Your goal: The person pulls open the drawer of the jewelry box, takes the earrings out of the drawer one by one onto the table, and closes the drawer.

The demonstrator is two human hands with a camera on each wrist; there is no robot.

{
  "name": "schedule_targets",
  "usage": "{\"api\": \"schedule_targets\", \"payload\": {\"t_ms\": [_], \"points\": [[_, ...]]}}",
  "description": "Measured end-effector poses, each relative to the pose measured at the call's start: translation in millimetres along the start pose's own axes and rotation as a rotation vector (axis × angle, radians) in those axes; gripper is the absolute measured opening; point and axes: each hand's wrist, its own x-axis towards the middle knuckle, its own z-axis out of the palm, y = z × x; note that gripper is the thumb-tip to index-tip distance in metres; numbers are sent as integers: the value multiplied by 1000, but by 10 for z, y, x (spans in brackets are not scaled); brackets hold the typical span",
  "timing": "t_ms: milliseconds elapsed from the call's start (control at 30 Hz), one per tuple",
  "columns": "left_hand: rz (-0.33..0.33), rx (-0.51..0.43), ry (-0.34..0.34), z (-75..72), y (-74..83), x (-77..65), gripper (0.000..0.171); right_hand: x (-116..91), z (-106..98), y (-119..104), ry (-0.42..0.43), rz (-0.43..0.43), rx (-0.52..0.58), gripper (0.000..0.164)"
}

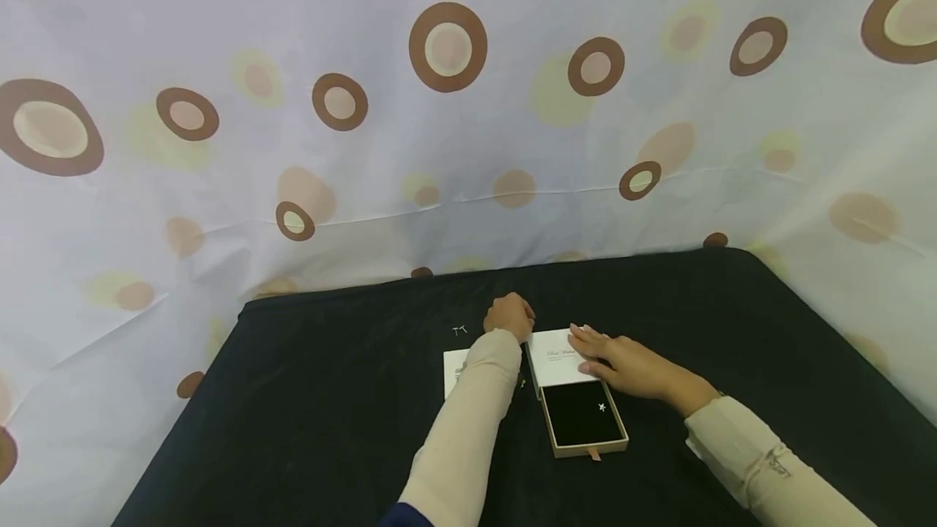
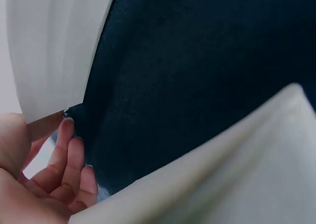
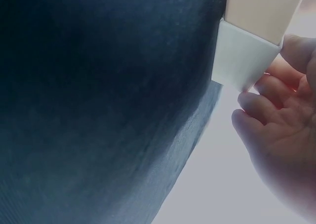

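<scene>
My left hand point(image 1: 509, 315) is just off the far left corner of a white slide-out box point(image 1: 564, 358). In the left wrist view, a tiny shiny piece point(image 2: 66, 112) shows between its thumb and curled forefinger; too little shows to tell its kind. My right hand point(image 1: 622, 363) lies on the box's white sleeve with its fingers extended; the right wrist view shows fingertips point(image 3: 245, 96) at the sleeve's edge. The drawer point(image 1: 613, 447), gold-rimmed with a black lining, is partly pulled out towards me. A small silvery star point(image 1: 602, 407) lies inside it on the right.
Left of the box, a white printed card point(image 1: 452, 368) is partly hidden by my left forearm. Two small pin-like silvery pieces point(image 1: 459, 330) lie beyond it, and another small one point(image 1: 523, 384) beside the box. Black cloth point(image 1: 329, 397) covers the table; a patterned curtain point(image 1: 410, 161) hangs behind.
</scene>
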Motion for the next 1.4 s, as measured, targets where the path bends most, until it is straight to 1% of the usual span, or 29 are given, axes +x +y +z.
{"api": "schedule_targets", "payload": {"t_ms": [133, 333, 600, 800, 933, 1067, 1167, 1233, 1300, 1367, 1400], "points": [[-20, 9, 30, 38, -35, 29, 13, 9, 15, -3, -13, 7, -3, 54], [-17, 9, 75, 69, -33, 63, 20, 11, 12, 9, 0, 6, -3, 54], [-37, 0, 108, 76, -30, 74, 15, 21, 17, 21, 7, -4, 5, 54], [-39, 3, 101, 52, -15, 64, 16, 17, 18, 23, 8, 4, -6, 55], [-41, 28, 104, 24, 16, 74, 13, 14, 7, 19, 0, 10, -5, 55], [-75, 78, 106, -8, 48, 75, 3, 16, -2, 15, -8, 16, 0, 56], [-89, 130, 98, -42, 65, 55, 14, 17, -5, 12, -13, 19, 5, 56], [-71, 161, 100, -74, 76, 35, 20, 17, -4, 11, -14, 17, 5, 56], [-37, 195, 97, -113, 90, 13, 20, 18, -3, 10, -13, 16, 4, 56], [8, 221, 98, -155, 101, -15, 15, 20, 1, 12, -18, 22, 8, 55], [39, 226, 101, -179, 100, -34, 6, 21, -1, 10, -19, 21, 11, 55]]}}
